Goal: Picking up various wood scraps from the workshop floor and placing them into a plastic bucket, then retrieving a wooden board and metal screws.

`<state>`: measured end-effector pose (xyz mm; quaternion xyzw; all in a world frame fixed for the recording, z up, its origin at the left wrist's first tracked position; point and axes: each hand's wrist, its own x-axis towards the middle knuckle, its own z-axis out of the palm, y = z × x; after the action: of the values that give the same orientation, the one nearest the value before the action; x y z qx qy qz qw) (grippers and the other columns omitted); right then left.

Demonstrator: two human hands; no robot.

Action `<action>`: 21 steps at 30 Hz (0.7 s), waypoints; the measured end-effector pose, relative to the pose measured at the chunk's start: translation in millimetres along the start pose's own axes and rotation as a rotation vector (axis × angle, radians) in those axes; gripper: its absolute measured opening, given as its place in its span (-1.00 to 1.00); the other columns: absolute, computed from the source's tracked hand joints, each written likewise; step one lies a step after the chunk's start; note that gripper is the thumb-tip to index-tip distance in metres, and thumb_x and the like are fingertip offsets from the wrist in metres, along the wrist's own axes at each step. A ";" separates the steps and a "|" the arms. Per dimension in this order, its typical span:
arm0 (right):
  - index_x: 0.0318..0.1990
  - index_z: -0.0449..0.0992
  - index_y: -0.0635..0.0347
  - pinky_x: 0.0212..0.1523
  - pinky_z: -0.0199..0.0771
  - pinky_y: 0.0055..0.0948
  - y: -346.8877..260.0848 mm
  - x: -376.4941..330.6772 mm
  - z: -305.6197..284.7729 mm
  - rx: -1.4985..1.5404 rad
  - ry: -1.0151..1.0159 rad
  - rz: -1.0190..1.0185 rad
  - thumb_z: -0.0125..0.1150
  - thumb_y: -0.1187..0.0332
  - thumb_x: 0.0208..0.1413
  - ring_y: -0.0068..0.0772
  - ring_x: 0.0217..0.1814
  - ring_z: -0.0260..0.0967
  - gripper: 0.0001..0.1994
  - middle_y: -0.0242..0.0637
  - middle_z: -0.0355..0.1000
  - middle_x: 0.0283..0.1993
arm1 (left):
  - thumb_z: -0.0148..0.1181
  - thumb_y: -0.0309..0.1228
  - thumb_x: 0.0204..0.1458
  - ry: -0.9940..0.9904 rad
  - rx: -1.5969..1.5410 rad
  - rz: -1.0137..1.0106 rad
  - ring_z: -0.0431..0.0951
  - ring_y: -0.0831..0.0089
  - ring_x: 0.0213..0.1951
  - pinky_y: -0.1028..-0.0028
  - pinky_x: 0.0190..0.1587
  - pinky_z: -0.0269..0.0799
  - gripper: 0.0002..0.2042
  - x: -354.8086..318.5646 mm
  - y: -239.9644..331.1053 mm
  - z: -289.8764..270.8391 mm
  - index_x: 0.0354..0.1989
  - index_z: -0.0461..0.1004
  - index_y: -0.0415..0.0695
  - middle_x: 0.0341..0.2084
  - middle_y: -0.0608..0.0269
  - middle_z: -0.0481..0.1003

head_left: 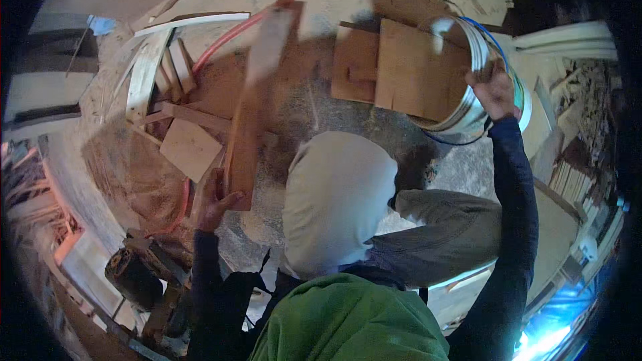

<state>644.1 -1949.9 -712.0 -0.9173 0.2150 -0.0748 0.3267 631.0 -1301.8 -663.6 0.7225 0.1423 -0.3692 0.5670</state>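
My left hand (214, 202) is closed round the near end of a long brown wooden board (242, 150), thumb on its face. That board slants away toward the top of the view, and its far part is smeared by motion. At the right, my right hand (496, 90) grips the rim of a white bucket (478, 110) tipped on its side. Brown flat wooden panels (421, 73) lie at the bucket's mouth, one overlapping the other; how far they reach inside is hidden.
A red hose (234, 30) curves across the floor behind the board. Offcuts and a pale square panel (190, 148) lie at left, near a dark machine part (134, 277). Wood scraps (575, 140) pile up at far right. Pale rounded cloth (341, 200) and my grey trouser leg (438, 234) fill the middle.
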 end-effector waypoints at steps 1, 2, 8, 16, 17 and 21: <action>0.03 0.27 0.16 0.02 0.35 -0.10 3.4 0.3 -0.3 -0.013 0.011 0.020 0.22 0.16 -0.08 -0.25 -0.04 0.31 -0.49 -0.28 0.42 -0.21 | 0.36 -0.39 -0.19 -0.025 0.007 -0.003 0.35 0.41 -0.04 0.43 0.02 0.29 -0.40 5.8 14.5 1.0 0.04 0.20 -0.23 -0.06 0.21 0.31; -0.01 0.27 0.19 0.00 0.36 -0.20 4.8 -0.9 0.5 0.614 -0.069 0.186 0.17 0.24 -0.03 -0.27 -0.12 0.32 -0.57 -0.30 0.38 -0.29 | 0.38 -0.36 -0.21 -0.147 0.156 0.023 0.35 0.37 -0.03 0.42 0.03 0.28 -0.37 14.8 41.3 4.3 0.04 0.19 -0.23 -0.07 0.19 0.31; -0.28 0.30 0.31 -0.09 0.35 -0.42 6.8 -1.9 -2.6 -0.197 -0.101 -0.158 0.15 0.36 0.00 -0.36 -0.27 0.31 -0.78 -0.31 0.26 -0.47 | 0.39 -0.28 -0.22 -0.513 0.745 0.293 0.33 0.26 0.02 0.36 0.08 0.25 -0.27 99.1 90.9 23.8 0.12 0.13 -0.22 -0.03 0.07 0.31; -0.28 0.33 0.33 -0.25 0.39 -0.27 -26.0 -9.5 -17.7 -0.295 0.009 0.009 0.19 -0.02 -0.15 -0.05 -0.29 0.36 -0.48 -0.03 0.41 -0.36 | 0.28 -0.17 -0.12 -0.834 0.912 0.756 0.26 0.13 0.14 0.32 0.20 0.14 -0.19 212.1 156.4 168.5 0.23 -0.02 -0.29 0.10 -0.15 0.23; -0.28 0.33 0.34 -0.27 0.39 -0.24 -43.3 -11.5 -17.6 -0.515 0.021 -0.126 0.20 -0.01 -0.16 -0.04 -0.31 0.37 -0.48 -0.03 0.40 -0.37 | 0.27 -0.11 -0.13 -0.875 0.836 0.714 0.25 0.10 0.15 0.30 0.19 0.15 -0.17 235.5 146.8 187.8 0.22 -0.01 -0.33 0.10 -0.17 0.22; -0.32 0.33 0.35 -0.31 0.40 -0.20 -65.4 -17.2 -18.0 -0.561 -0.036 -0.116 0.23 0.01 -0.14 -0.04 -0.36 0.39 -0.50 -0.02 0.40 -0.46 | 0.19 -0.32 -0.04 -0.514 1.329 1.273 0.29 0.18 0.14 0.35 0.23 0.12 -0.36 270.8 162.8 289.9 0.22 0.08 -0.19 0.09 -0.11 0.27</action>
<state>646.3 -1907.0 -656.7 -0.9838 0.1686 -0.0145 0.0591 810.8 -1678.9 -759.9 0.7355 -0.6450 -0.1440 0.1490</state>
